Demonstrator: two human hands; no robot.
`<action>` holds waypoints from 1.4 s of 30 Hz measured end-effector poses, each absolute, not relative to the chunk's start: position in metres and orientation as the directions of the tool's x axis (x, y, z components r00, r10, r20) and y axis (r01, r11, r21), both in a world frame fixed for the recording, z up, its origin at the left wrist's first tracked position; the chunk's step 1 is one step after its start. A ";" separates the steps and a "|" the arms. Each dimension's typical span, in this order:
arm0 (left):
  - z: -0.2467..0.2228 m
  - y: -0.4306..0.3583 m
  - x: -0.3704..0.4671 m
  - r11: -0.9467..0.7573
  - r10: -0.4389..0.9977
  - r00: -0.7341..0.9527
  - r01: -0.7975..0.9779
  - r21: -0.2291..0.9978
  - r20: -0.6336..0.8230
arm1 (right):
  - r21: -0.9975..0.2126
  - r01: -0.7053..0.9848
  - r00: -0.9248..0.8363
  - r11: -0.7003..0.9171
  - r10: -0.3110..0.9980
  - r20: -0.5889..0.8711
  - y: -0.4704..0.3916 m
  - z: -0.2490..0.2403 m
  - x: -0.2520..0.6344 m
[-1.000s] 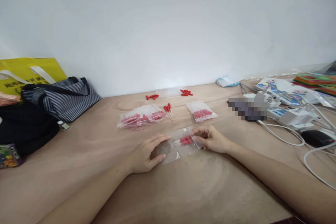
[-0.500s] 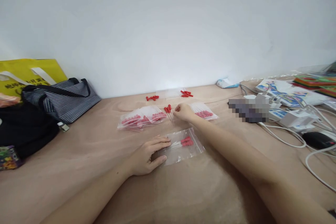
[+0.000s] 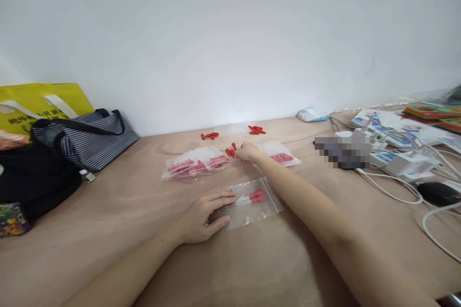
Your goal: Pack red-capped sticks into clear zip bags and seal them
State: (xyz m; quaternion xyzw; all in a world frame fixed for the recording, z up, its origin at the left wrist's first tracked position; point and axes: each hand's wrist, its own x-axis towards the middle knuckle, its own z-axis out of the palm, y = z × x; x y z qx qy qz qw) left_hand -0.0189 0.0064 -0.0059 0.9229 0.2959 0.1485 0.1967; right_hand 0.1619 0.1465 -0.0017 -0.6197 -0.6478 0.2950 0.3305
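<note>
My left hand (image 3: 207,216) lies palm down, fingers spread, its fingertips on the left edge of a clear zip bag (image 3: 248,216). Inside that bag are a few red-ended sticks (image 3: 258,196). Farther back, my right hand (image 3: 245,151) has its fingers drawn together at some loose red-headed sticks (image 3: 230,152); what lies between the fingertips is too small to make out. Filled bags of red-ended sticks (image 3: 196,162) are left of the right hand, and another filled bag (image 3: 281,153) is to its right.
Red pieces (image 3: 209,135) and more red pieces (image 3: 257,130) lie near the wall beside clear packaging. A striped bag (image 3: 93,139) and yellow bag stand at left. Chargers, white cables, a black mouse (image 3: 437,194) and colourful sheets occupy the right.
My right hand has shifted slightly at the loose sticks, and one red-headed stick there has changed position. My left hand stays on the clear bag.
</note>
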 end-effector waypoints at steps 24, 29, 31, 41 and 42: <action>-0.013 0.013 -0.021 -0.771 0.588 0.780 0.460 0.441 0.214 | -0.958 -0.258 0.232 0.127 0.970 0.066 0.027 -0.031 0.248; -0.010 0.011 -0.020 -0.763 0.599 0.779 0.487 0.425 0.183 | -0.941 -0.338 0.088 -0.009 0.995 -0.042 0.023 -0.031 0.242; -0.008 0.009 -0.020 -0.748 0.625 0.762 0.522 0.409 0.170 | -0.960 -0.277 0.044 -0.036 0.998 -0.050 0.022 -0.030 0.242; -0.010 0.008 -0.022 -0.726 0.656 0.738 0.557 0.404 0.160 | -0.999 -0.023 -0.165 0.029 0.986 0.032 0.017 -0.025 0.239; -0.011 0.009 -0.023 -0.732 0.649 0.742 0.548 0.405 0.168 | -1.000 -0.005 -0.178 0.023 0.984 0.024 0.018 -0.025 0.238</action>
